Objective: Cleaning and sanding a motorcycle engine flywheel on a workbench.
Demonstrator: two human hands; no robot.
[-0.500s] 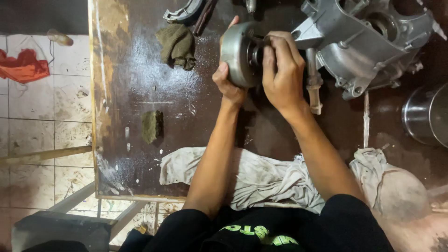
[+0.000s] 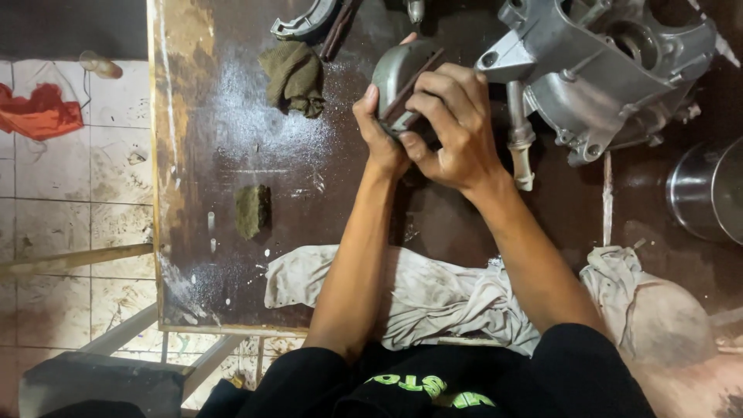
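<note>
Both my hands hold a round grey metal drum part above the dark workbench. My left hand cups it from below and the left. My right hand grips its right side, fingers curled over the rim. A large grey cast-metal engine casing lies just to the right of the drum, with a short shaft sticking out toward me.
A dirty white cloth lies along the near edge under my forearms. An olive rag and a small green pad lie on the left. A steel pot stands at right. Curved metal parts lie at the back. Tiled floor at left holds a red cloth.
The drum has been turned in my hands, showing its curved outer side instead of its face. My right-hand fingers have shifted over the rim.
</note>
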